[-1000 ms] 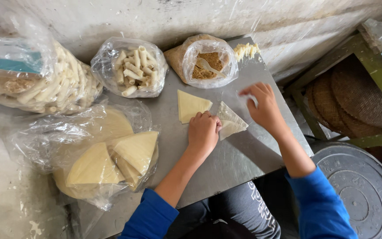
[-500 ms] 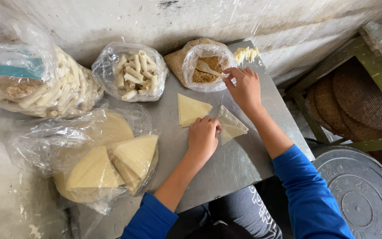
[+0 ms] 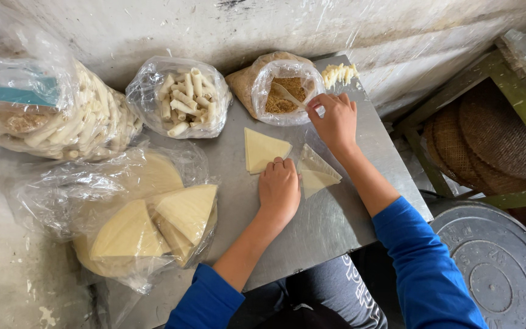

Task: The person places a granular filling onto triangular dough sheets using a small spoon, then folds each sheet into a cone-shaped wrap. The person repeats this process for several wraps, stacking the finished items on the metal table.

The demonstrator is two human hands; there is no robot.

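On the grey metal worktop (image 3: 336, 219) two pale pastry sheets lie side by side near the middle. The left hand (image 3: 279, 190) rests knuckles-up with its fingers curled loosely, fingertips pressing on the gap where the flat triangular wrapper (image 3: 263, 149) at its 11 o'clock meets the folded wrapper (image 3: 318, 173) at its 2 o'clock. It grips nothing; it only presses down.

The right hand (image 3: 335, 119) reaches toward 12 o'clock, its fingers pinched around the handle of a pale spoon (image 3: 288, 96) that dips into the open bag of brown crumbly filling (image 3: 282, 91). That bag stands at the far edge of the worktop, against the plastic-covered wall. Just beside it at 3 o'clock sits a small heap of pale shredded strips (image 3: 340, 74).

At 9 o'clock from the filling bag is a clear bag of finished rolls (image 3: 181, 100), and farther toward 9 o'clock a much larger bag of rolls (image 3: 50, 113). At 8 o'clock from the left hand a crumpled clear bag holds a stack of cut wrapper wedges (image 3: 153, 222). Off the worktop at 4 o'clock lies a round grey metal lid (image 3: 494, 268), with woven trays (image 3: 488, 140) in a green frame beyond it.
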